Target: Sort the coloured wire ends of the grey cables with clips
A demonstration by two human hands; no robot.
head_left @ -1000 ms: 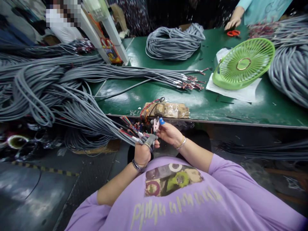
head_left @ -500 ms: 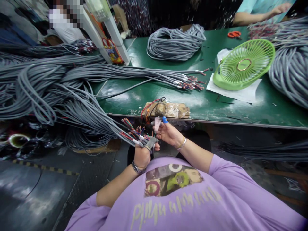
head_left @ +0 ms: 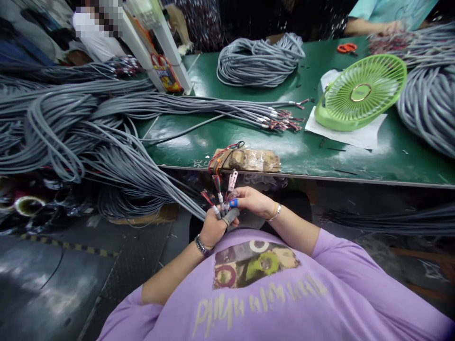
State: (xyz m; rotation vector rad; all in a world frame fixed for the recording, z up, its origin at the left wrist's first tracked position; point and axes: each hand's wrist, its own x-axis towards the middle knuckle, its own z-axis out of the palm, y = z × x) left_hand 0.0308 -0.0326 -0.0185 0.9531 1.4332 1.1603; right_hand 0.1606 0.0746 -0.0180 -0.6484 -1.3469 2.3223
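Observation:
My left hand (head_left: 212,229) is closed round the ends of a bunch of grey cables (head_left: 149,182), whose stripped coloured wires (head_left: 213,192) stick up above the fist. A grey finger cot covers one of its fingers. My right hand (head_left: 253,201) is closed beside it, pinching the wire tips, with a blue cot on one finger. A small pale clip (head_left: 232,180) hangs just above both hands. They are held below the front edge of the green table (head_left: 320,161), in front of my purple shirt.
A taped wooden block (head_left: 249,160) with red and black wires sits on the table edge. Cable ends (head_left: 280,121), a grey coil (head_left: 258,61) and a green fan (head_left: 359,92) on paper lie behind. Orange scissors (head_left: 346,48) and another person's arm (head_left: 369,28) are at the far side.
My right hand has come down and left from the clip to the wire tips at my left hand. The wire ends now stand more upright. The far person's hand moved right.

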